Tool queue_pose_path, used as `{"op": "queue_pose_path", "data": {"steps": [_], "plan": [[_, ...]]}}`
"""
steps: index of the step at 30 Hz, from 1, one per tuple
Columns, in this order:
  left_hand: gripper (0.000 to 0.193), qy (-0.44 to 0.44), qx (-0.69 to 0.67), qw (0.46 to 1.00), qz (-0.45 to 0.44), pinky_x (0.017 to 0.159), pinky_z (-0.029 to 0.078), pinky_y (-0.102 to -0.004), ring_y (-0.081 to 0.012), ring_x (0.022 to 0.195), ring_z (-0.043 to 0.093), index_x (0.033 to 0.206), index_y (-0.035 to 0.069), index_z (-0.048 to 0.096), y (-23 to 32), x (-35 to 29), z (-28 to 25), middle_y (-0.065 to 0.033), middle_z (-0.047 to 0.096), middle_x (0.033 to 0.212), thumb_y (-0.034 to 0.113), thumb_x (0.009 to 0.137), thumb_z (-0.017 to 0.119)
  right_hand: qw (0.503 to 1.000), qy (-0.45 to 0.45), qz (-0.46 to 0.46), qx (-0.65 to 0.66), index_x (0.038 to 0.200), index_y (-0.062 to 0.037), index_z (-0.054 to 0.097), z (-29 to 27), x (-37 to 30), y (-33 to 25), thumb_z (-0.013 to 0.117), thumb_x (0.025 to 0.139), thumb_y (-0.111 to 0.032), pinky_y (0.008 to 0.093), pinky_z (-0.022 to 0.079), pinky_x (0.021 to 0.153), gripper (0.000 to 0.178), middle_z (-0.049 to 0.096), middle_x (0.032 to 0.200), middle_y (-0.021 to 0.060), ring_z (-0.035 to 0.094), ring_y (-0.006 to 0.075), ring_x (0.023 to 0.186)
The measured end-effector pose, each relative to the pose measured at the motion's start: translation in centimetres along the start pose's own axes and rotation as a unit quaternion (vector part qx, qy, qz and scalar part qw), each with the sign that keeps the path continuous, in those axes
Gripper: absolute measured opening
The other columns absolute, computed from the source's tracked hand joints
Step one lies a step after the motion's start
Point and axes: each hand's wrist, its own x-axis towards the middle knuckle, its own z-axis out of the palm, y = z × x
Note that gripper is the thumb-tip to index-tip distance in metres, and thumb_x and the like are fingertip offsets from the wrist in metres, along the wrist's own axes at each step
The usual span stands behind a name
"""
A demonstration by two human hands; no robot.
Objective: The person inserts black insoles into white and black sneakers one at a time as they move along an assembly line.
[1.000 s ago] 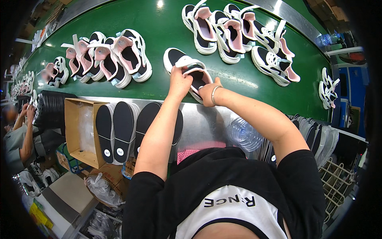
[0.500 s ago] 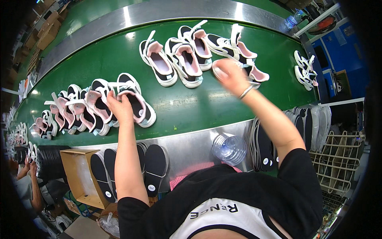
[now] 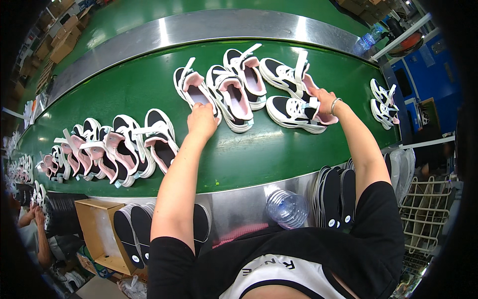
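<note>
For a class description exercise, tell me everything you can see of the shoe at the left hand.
The shoe has a black toe, white trim, a white sole, pink lining and a pale insole; the black parts look like fabric. A white strap sticks up. It sits upright on the green table, toe toward the far edge. The left hand touches and partly hides its heel.

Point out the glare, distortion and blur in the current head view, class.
Head view: two bright glare streaks on the metal rail, fainter sheen on the green surface; head view: fisheye bends that rail into an arch, with corners black; head view: left hand and right hand show little blur.
</note>
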Motion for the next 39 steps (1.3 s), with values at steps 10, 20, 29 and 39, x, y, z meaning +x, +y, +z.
{"op": "queue_pose_path", "data": {"steps": [10,20,29,39], "plan": [[0.020,0.038,-0.030,0.996,0.070,0.071,0.040,-0.0399,-0.0262,0.089,0.051,0.083,0.006,0.059,1.5,0.5,2.5,-0.0111,0.059,0.082,0.006,0.063,0.052,0.948,0.041,0.309,0.066,0.111,-0.0160,0.051,3.6,-6.0,12.8,0.057,0.071,-0.033,0.0356,0.038,0.086,0.044,0.055,0.105,0.0147,0.052,0.0280,0.100],[0.027,0.005,-0.078,0.989,0.125,0.075,0.037,-0.0442,-0.0273,0.090,0.049,0.086,0.006,0.054,9.2,-3.2,6.8,-0.0113,0.057,0.080,0.007,0.060,0.060,0.960,0.243,-0.138,0.010,0.094,-0.0073,0.057,-1.2,-0.2,-2.1,0.059,0.065,-0.023,0.0377,0.044,0.076,0.033,0.056,0.098,0.0118,0.053,0.0286,0.091],[0.035,0.034,-0.115,0.988,0.092,0.074,0.041,-0.0394,-0.0282,0.089,0.051,0.098,0.005,0.056,7.9,-5.5,5.7,-0.0132,0.058,0.085,0.006,0.063,0.060,0.996,0.061,0.042,0.044,0.107,-0.0190,0.045,1.8,1.9,-8.8,0.055,0.069,-0.021,0.0474,0.031,0.080,0.039,0.062,0.084,0.0097,0.059,0.0257,0.081],[0.037,-0.022,-0.136,0.976,0.171,0.078,0.040,-0.0397,-0.0333,0.090,0.049,0.098,0.001,0.052,10.6,-9.2,5.8,-0.0186,0.054,0.091,0.015,0.066,0.064,0.959,0.019,0.283,-0.018,0.108,-0.0252,0.045,7.3,-7.5,8.1,0.045,0.078,-0.035,0.0459,0.041,0.074,0.031,0.054,0.109,0.0054,0.055,0.0271,0.094]]}}
